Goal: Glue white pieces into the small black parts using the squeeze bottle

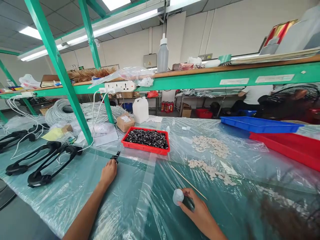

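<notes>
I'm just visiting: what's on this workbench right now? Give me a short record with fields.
Place: workbench covered in clear plastic sheet, green shelf frame above
Left hand: reaching out, fingertips at a small black clip
Right hand: holding a small white cap, with a thin wooden stick beside it
Red tray: full of small black parts
Loose on sheet: piles of small pale pieces
Far left: black curved frames
Right: blue tray

A person (252,96) behind the shelf is showing only partly, head hidden. The red bin (290,148) is running off the right edge. Labels (233,81) are reading too small.
</notes>
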Demonstrator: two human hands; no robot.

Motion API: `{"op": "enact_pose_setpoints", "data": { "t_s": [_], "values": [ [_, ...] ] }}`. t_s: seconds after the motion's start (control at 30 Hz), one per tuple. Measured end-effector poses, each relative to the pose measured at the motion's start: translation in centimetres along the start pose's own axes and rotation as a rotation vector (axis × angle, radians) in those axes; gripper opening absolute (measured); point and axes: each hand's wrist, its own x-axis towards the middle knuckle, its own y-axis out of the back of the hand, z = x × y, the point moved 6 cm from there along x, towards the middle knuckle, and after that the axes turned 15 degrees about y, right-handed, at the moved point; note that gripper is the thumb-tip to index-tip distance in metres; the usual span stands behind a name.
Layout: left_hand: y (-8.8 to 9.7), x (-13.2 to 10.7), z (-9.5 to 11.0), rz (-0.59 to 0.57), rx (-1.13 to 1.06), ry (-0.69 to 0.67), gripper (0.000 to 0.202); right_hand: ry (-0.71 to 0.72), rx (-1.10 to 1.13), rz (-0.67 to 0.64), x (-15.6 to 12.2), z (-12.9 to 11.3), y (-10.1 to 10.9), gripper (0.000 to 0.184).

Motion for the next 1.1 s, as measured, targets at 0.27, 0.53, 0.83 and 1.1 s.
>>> {"op": "enact_pose_setpoints", "data": {
  "t_s": [0.27, 0.53, 0.83, 1.1],
  "values": [
    [-3.8, -6.2, 12.8, -0.160, -0.092, -0.637, 0.015, -0.200, -0.053, -0.020, -0.8, 0.1, 1.6, 0.026],
    [-8.0, -10.8, 15.6, -0.389, -0.207, -0.947, 0.018, -0.284, -0.107, -0.056, -2.5, 0.5, 1.4, 0.026],
    [-7.2, -11.2, 15.9, -0.494, -0.473, -0.921, 0.024, -0.273, -0.076, -0.144, -2.7, -1.1, 1.1, 0.036],
    [-6.1, -12.7, 16.4, -0.390, -0.414, -0.965, 0.030, -0.233, -0.056, -0.145, -2.8, -1.8, 1.4, 0.043]
  ]
}}
